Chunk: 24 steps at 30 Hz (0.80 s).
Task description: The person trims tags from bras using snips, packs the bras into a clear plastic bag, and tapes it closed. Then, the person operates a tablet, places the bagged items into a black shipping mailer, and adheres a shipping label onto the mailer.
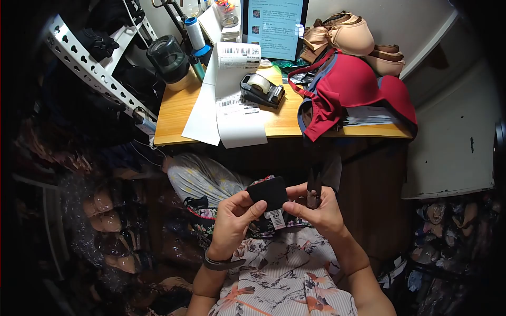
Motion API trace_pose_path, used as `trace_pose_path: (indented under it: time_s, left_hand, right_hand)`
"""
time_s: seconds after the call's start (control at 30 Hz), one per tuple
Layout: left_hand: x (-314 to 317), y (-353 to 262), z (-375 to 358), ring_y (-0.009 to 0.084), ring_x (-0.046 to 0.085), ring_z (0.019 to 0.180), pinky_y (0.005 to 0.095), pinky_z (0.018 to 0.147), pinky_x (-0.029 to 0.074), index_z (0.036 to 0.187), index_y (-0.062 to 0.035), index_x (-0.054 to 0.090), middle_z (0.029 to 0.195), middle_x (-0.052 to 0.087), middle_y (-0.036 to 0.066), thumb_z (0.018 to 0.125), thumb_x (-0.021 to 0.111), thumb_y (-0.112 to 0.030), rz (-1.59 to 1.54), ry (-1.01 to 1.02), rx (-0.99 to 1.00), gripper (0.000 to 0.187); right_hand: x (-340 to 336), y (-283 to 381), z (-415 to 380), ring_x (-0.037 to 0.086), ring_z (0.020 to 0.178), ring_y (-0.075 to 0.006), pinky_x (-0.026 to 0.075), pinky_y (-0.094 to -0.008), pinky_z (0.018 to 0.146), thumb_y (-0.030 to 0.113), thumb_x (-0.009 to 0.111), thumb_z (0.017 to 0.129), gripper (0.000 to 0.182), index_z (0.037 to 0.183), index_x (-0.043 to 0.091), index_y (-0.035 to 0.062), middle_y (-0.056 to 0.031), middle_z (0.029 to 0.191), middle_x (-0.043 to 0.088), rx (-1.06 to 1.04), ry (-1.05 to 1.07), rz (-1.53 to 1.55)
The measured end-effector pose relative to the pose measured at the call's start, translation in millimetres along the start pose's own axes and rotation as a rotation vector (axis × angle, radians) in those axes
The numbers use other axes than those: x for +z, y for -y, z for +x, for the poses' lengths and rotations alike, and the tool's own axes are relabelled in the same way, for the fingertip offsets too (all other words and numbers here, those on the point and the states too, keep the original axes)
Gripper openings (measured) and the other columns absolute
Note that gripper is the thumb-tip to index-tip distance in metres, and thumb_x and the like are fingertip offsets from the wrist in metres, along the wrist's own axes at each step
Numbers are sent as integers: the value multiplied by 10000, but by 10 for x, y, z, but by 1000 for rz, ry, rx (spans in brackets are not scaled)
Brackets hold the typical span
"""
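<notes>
Over the lap, a floral bra [203, 213] with dark fabric and pink trim is stretched between both hands. My left hand [230, 217] pinches one side of its black band piece [269, 193] between thumb and fingers. The opposite edge is pinched by my right hand [322, 210]. Dark thread snips [313, 192] with pointed blades stick up out of the right hand, blades away from me. A white printed care label [274, 219] hangs below the black piece, close to the right thumb. The rest of the bra is partly hidden behind the hands.
A wooden desk [171, 118] ahead bears a tape dispenser [262, 90], printed labels [240, 118], a screen [275, 29], a red bra [350, 87] and beige bras [353, 37]. Metal shelving [87, 66] stands left. Plastic-wrapped bras [108, 221] lie lower left.
</notes>
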<state>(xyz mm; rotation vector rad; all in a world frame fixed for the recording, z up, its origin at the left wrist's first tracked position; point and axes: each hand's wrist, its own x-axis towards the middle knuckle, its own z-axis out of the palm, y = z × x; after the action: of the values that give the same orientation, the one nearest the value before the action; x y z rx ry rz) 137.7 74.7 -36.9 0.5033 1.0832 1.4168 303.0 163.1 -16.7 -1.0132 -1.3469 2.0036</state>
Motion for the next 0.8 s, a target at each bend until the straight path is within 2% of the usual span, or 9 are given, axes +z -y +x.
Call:
trace_pose_path:
  time_s: [0.13, 0.23, 0.27, 0.37, 0.63, 0.8]
  left_hand:
    - [57, 13, 23, 43, 558, 746, 180, 626, 433, 1129, -2, 538, 920, 630, 26, 897, 575, -99, -158, -15, -32, 255]
    - [51, 14, 17, 56, 576, 765, 186, 634, 447, 1179, -4, 498, 966, 626, 40, 913, 545, -106, -244, -20, -61, 288]
    - [44, 14, 15, 64, 583, 776, 189, 639, 454, 1202, -5, 475, 990, 622, 46, 921, 529, -110, -267, -14, -70, 304]
    - [52, 8, 18, 76, 594, 800, 196, 654, 467, 1227, -5, 448, 1022, 615, 56, 932, 507, -117, -295, -10, -82, 320]
    - [83, -22, -1, 103, 607, 876, 222, 717, 495, 1243, 2, 421, 1070, 601, 76, 945, 480, -135, -357, 16, -105, 333]
    - [92, -13, -8, 117, 610, 894, 235, 751, 500, 1255, 7, 412, 1079, 598, 82, 944, 482, -134, -382, 49, -121, 348]
  right_hand:
    - [-19, -69, 17, 520, 658, -35, 443, -177, 621, 73, 659, 833, 249, 1054, 605, -27, 16, 737, 580, -76, 2, -7]
    - [-11, -114, -31, 542, 666, -66, 448, -195, 641, 103, 646, 844, 340, 1145, 539, -14, -21, 771, 602, -330, -111, -163]
    - [-25, -128, -47, 542, 666, -66, 448, -195, 641, 103, 646, 844, 340, 1145, 539, -14, -21, 771, 602, -328, -111, -163]
    - [-101, -174, -102, 563, 629, -120, 458, -222, 619, 125, 614, 863, 374, 1195, 486, 6, -64, 781, 607, -563, -90, -741]
    - [-72, -324, -88, 575, 590, -189, 466, -259, 568, 141, 598, 871, 339, 1164, 493, 6, -107, 776, 600, -643, -50, -804]
    - [-83, -354, -57, 569, 607, -145, 460, -239, 584, 143, 586, 882, 323, 1159, 489, 8, -80, 801, 613, -694, -60, -823]
